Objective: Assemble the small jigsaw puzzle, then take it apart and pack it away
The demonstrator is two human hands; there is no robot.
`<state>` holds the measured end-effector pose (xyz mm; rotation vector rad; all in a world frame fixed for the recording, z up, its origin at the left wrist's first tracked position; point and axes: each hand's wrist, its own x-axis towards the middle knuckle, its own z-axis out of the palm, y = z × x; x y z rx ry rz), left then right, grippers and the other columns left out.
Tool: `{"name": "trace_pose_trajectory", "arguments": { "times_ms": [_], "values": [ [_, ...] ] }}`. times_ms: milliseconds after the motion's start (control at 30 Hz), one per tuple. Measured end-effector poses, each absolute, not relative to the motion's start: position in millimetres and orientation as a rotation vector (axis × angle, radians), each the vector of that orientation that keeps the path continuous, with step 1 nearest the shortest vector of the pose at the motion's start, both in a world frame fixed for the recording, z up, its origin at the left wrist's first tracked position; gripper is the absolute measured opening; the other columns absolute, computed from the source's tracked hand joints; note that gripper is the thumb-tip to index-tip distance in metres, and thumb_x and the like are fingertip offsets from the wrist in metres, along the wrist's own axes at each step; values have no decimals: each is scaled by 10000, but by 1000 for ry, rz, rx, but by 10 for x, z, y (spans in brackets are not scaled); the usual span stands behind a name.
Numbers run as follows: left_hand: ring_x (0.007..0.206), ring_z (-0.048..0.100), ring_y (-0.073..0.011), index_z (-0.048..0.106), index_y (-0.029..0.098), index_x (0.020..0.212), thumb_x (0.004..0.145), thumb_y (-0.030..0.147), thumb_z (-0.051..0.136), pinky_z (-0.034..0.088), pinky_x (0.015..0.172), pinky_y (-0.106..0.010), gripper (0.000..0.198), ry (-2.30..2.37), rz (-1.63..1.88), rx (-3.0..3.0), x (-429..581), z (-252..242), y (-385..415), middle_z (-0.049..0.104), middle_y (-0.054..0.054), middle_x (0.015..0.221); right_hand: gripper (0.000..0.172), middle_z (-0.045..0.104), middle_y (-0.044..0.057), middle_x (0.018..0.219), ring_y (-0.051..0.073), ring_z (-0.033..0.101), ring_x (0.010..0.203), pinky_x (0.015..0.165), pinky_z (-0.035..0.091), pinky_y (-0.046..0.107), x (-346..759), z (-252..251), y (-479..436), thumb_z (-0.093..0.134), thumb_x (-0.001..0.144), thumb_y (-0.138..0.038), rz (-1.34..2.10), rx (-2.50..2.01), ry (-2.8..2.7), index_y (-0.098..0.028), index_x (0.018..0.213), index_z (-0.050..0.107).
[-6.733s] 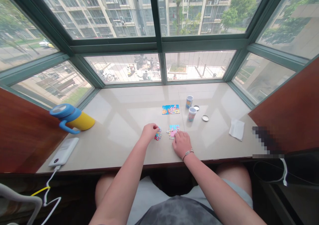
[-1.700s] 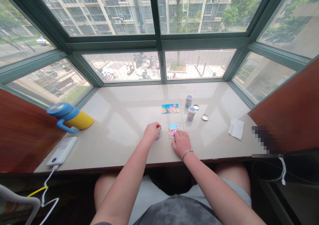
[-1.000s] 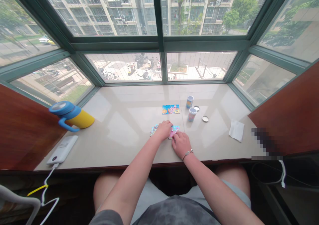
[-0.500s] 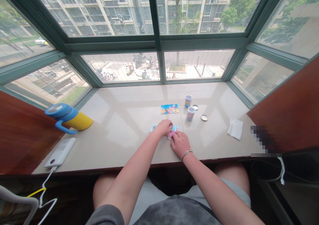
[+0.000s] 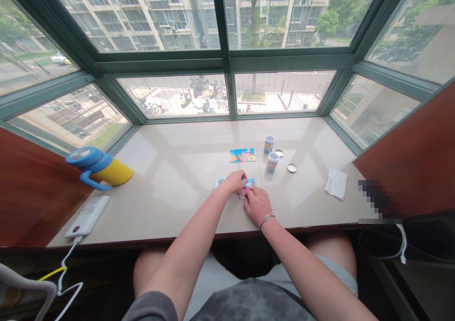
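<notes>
A small, partly joined jigsaw puzzle (image 5: pixel 251 182) in pink and blue lies on the pale sill, partly covered by my hands. My left hand (image 5: pixel 234 182) reaches over its left side, thumb and fingers bent in a pinch on a puzzle piece that is mostly hidden. At the lower right edge, my right hand (image 5: pixel 257 205) has its fingers curled onto the puzzle and grips it there. Loose puzzle pieces (image 5: pixel 218 183) lie in a small heap left of my left hand. Beyond the hands is a colourful picture rectangle (image 5: pixel 242 155), lying flat.
Two small printed cans (image 5: pixel 269 144) stand at the right, with round lids (image 5: pixel 292 168) beside them. A white tissue (image 5: pixel 336 184) lies farther right. On the left are a yellow and blue bottle (image 5: pixel 113 172) and a white power bank (image 5: pixel 87 216) with a cable. Windows enclose the sill.
Both hands stay almost in place over the puzzle. The fingers shift only very slightly, and a little more of the puzzle's upper part shows.
</notes>
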<state>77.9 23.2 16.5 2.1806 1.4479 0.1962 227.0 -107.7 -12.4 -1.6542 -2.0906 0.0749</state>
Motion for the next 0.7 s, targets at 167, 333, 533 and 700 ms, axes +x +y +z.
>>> {"name": "trace_pose_trajectory", "arguments": {
  "times_ms": [167,333,533,700],
  "values": [
    [977,691,-192,643,237,1190,905,380,620,519,816,-278,320,1438,219,2101,789,154,198,736,-41,1126,145,604,116,1257,273,518,1125,1033,366,420,2264,-136,-1079,545,971,-280,75,-1658,-2090,-234,1044,662],
    [1000,699,-198,681,238,1213,856,353,661,511,850,-265,376,1417,223,2031,825,125,188,755,-32,1101,156,596,111,1259,273,517,1110,1019,373,420,2260,-148,-1075,559,960,-274,79,-1661,-2087,-239,1062,672],
    [710,678,-176,719,210,971,885,451,631,491,668,-264,270,1418,182,1954,853,168,106,742,-15,765,144,603,116,1213,267,514,1079,992,385,411,2268,-133,-1073,564,952,-263,79,-1637,-2088,-222,1044,666],
    [642,647,-161,683,198,977,907,437,615,463,600,-256,258,1387,250,1836,890,193,-34,724,-14,744,140,605,120,1177,272,512,1072,984,397,415,2273,-165,-1061,582,934,-258,86,-1616,-2067,-203,1050,636]
  ]
}}
